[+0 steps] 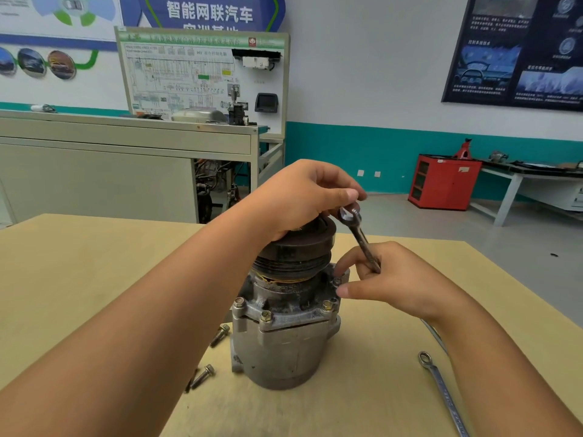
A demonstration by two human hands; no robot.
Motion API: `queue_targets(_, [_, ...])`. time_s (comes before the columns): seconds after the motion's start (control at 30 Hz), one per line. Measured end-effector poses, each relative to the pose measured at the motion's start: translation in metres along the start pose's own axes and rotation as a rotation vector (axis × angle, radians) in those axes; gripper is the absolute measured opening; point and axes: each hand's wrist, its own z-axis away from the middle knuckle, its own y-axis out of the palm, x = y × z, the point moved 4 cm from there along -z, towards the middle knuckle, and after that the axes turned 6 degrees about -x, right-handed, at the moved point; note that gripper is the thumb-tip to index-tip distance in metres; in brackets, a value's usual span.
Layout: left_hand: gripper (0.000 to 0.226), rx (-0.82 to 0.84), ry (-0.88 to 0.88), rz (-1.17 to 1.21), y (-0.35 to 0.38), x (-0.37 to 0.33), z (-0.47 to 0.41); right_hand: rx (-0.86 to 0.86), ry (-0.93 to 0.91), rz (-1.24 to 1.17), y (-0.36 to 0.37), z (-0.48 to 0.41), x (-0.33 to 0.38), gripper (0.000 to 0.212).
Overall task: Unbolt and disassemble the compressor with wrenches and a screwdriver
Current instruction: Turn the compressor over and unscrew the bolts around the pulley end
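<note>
A grey metal compressor stands upright on the wooden table, its black pulley on top. Several bolts sit in its flange, one of them at the front. My left hand rests on the pulley with curled fingers. My right hand grips the shaft of an open-end wrench, whose jaw points up beside the pulley. The thumb and a finger of that hand touch the flange around a bolt.
Two loose bolts lie left of the compressor, one close to its body, the other nearer me. A long ring wrench lies on the table at the right. A workbench and a red cabinet stand behind.
</note>
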Motion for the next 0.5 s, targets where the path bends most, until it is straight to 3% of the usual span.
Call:
queue_targets(0.33, [0.023,-0.003,-0.017,0.014,-0.001,0.0,0.001,-0.097,-0.042,-0.235,-0.012,0.0,0.001,0.012])
queue_targets(0.5, [0.017,0.049,0.08,-0.124,0.003,-0.009,0.004,-0.171,-0.043,-0.41,-0.023,0.005,0.008,0.008])
